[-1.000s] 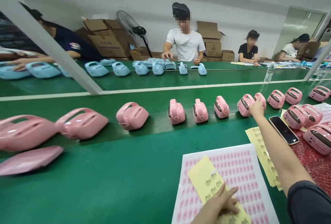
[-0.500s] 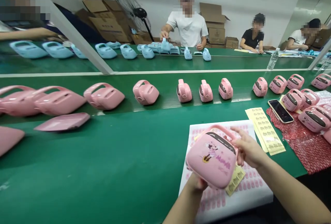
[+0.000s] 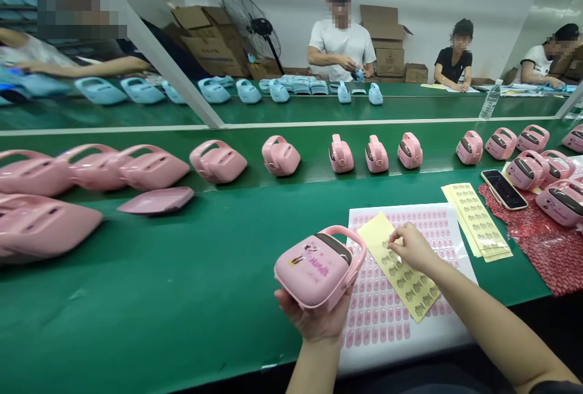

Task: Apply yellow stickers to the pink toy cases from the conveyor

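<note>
My left hand [image 3: 321, 321] holds a pink handled case [image 3: 314, 269] from below, tilted, its printed cartoon face and dark strip turned up. Over a yellow sticker sheet [image 3: 416, 294] is my right hand [image 3: 412, 248], its thumb and fingertips pinched together at the sheet's upper part; whether a sticker is between them is too small to tell. The yellow sheet lies aslant on a large white sheet [image 3: 359, 315] with rows of pink oval stickers.
Pink cases [image 3: 218, 162] line the green bench [image 3: 182, 297], with a loose pink panel [image 3: 157, 201] at left. At right lie more yellow sheets [image 3: 478, 221], a phone [image 3: 504, 189] and red bubble wrap [image 3: 542, 248]. Across stand light-blue cases [image 3: 249, 91] and several people.
The pink case has moved left and down in my left hand. My right hand has left the case and come over the yellow sheet, its fingers now pinched. The view has shifted left.
</note>
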`<control>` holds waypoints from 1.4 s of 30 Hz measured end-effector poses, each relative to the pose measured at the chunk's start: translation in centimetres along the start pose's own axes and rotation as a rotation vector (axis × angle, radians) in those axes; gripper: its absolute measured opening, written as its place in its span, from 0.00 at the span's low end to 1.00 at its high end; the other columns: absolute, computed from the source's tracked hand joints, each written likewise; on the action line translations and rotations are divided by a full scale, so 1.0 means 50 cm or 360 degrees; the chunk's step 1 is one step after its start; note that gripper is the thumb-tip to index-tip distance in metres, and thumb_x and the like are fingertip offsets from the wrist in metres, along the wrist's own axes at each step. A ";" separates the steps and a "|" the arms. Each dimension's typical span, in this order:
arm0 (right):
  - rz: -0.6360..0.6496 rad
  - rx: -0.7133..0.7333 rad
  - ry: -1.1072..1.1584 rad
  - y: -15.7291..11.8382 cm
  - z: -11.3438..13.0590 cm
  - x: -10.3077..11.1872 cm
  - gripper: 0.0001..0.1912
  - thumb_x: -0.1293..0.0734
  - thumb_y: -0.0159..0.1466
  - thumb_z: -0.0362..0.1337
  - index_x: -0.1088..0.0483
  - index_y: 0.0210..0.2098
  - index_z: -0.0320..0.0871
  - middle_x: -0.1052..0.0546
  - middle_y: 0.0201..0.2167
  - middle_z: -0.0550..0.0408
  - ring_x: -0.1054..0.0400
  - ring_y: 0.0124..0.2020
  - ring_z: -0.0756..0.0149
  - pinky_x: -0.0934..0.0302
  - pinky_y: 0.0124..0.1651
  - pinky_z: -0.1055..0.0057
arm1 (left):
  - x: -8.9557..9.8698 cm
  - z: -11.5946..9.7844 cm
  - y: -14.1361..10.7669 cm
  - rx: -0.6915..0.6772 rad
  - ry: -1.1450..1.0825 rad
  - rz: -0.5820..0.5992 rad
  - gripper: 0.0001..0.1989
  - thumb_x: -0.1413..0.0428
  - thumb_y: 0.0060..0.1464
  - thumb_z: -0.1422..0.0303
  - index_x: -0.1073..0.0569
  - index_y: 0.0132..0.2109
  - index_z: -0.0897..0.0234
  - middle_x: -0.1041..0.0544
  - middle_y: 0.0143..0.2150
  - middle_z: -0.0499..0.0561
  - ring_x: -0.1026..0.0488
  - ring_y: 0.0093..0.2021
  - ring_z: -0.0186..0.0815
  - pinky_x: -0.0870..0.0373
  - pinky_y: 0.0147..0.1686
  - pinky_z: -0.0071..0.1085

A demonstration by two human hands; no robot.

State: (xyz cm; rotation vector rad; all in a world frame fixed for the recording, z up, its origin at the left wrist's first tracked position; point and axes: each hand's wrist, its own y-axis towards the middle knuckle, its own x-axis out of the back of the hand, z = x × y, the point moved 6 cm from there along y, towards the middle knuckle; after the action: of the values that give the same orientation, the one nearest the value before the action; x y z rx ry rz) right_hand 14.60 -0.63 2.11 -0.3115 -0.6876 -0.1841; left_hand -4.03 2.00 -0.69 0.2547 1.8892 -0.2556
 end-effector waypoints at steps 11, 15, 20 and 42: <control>0.0044 0.0028 -0.0184 0.008 0.012 -0.048 0.07 0.39 0.57 0.25 0.35 0.25 0.41 0.35 0.36 0.52 0.38 0.29 0.69 0.47 0.29 0.72 | 0.049 0.005 -0.007 0.0043 0.0075 -0.0056 0.30 0.44 0.43 0.47 0.36 0.55 0.44 0.27 0.53 0.48 0.33 0.53 0.48 0.27 0.40 0.43; 0.0045 0.0065 -0.0062 0.008 0.003 -0.051 0.07 0.40 0.57 0.25 0.37 0.25 0.41 0.34 0.36 0.52 0.35 0.32 0.68 0.43 0.33 0.71 | 0.028 0.000 -0.005 0.0053 0.0103 -0.0086 0.29 0.42 0.42 0.49 0.33 0.53 0.44 0.23 0.46 0.48 0.27 0.46 0.46 0.25 0.34 0.41; 0.0246 0.0039 0.0185 0.012 -0.022 -0.047 0.07 0.40 0.57 0.27 0.39 0.24 0.42 0.32 0.23 0.60 0.33 0.23 0.71 0.39 0.28 0.74 | -0.015 -0.004 -0.001 0.0054 0.0138 -0.0261 0.25 0.41 0.42 0.52 0.29 0.49 0.48 0.20 0.38 0.50 0.24 0.37 0.47 0.25 0.28 0.41; 0.0526 0.0075 0.0672 0.008 -0.020 -0.035 0.06 0.36 0.48 0.26 0.38 0.18 0.40 0.31 0.28 0.57 0.35 0.26 0.72 0.40 0.30 0.74 | -0.072 -0.005 0.008 -0.0004 0.0702 -0.0471 0.30 0.40 0.40 0.50 0.28 0.49 0.61 0.21 0.37 0.52 0.25 0.39 0.44 0.27 0.37 0.37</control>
State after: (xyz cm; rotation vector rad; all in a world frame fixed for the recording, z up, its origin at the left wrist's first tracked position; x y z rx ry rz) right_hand 13.95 -0.46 0.14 -0.3240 -0.2163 0.0821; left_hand -2.97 2.26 2.76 0.0262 2.3656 -0.4232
